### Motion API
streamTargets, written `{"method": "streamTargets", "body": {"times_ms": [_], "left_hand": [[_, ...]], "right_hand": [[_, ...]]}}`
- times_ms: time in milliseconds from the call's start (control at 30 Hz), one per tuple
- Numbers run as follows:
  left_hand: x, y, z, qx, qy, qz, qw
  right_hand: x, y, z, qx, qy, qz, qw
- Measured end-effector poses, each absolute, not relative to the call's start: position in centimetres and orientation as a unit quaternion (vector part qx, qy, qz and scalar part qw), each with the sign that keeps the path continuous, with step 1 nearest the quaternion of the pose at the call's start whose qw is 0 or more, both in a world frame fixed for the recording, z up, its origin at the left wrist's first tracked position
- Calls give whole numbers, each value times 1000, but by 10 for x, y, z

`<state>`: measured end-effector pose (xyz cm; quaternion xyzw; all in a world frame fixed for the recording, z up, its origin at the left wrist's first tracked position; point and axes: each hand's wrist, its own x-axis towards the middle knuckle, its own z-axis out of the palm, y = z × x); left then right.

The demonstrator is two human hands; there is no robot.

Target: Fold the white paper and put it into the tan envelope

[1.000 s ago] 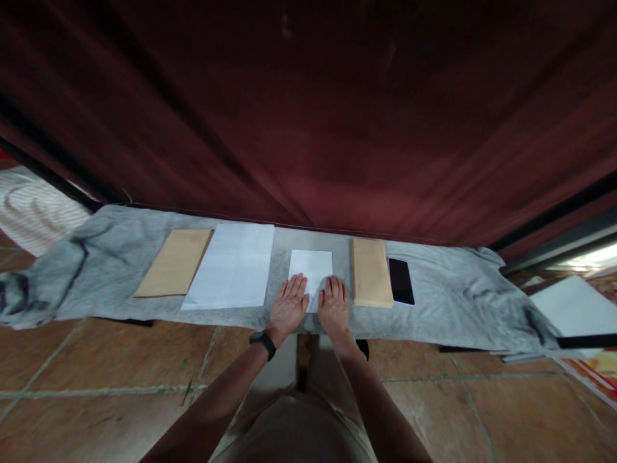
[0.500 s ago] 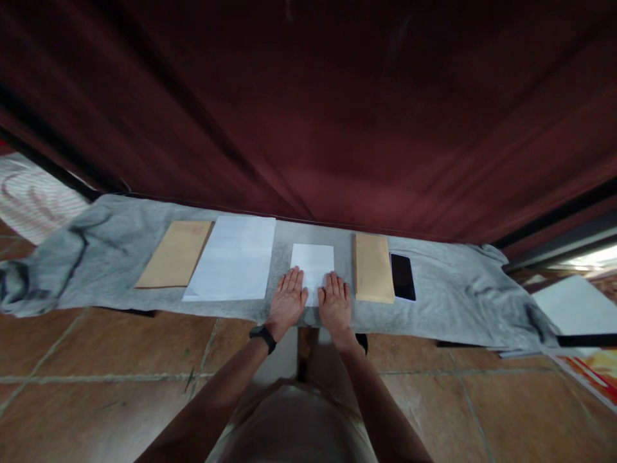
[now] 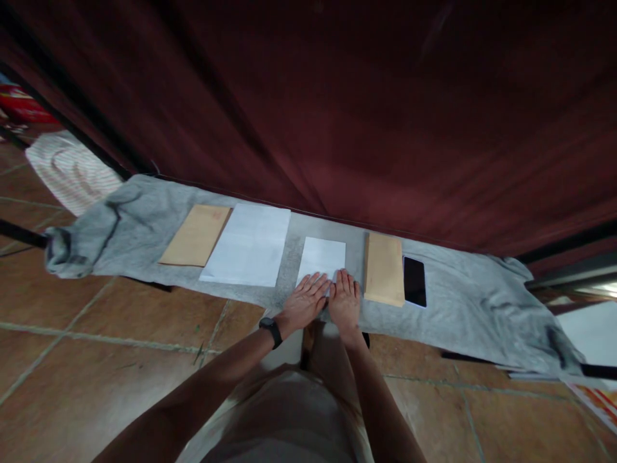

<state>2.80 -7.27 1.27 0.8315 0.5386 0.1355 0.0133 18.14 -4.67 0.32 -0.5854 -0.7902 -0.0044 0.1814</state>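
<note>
A small white sheet of paper (image 3: 322, 254), possibly folded, lies on the grey cloth (image 3: 457, 296) in front of me. My left hand (image 3: 307, 299) rests flat across its near left part, fingers stretched out toward the right. Beside it, my right hand (image 3: 344, 301) presses flat on the near right corner, fingers pointing away from me. Both hands nearly touch and cover the sheet's near edge. Left of them lies a larger stack of white paper (image 3: 250, 244). Just right of my right hand is a stack of brown envelopes (image 3: 384, 269).
A brown envelope (image 3: 196, 235) lies at the left, beside the large white paper. A phone (image 3: 415, 281) with a dark screen sits right of the envelope stack. Dark red fabric (image 3: 337, 128) hangs behind the cloth. Tiled floor (image 3: 159, 373) shows in front.
My left hand has slid right and turned, coming close to my right hand at the sheet's near edge. The whole view has tilted and shifted slightly.
</note>
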Motion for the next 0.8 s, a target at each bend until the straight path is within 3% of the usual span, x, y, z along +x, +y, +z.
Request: {"method": "streamTargets", "body": {"times_ms": [467,800], "left_hand": [[-8,-106,20,893,443,80,7],[-10,-105,25,886,450,83,74]], "right_hand": [[185,-46,-2,-574,-794,-13,199],[186,-50,1,-558,-804,6,206]]}}
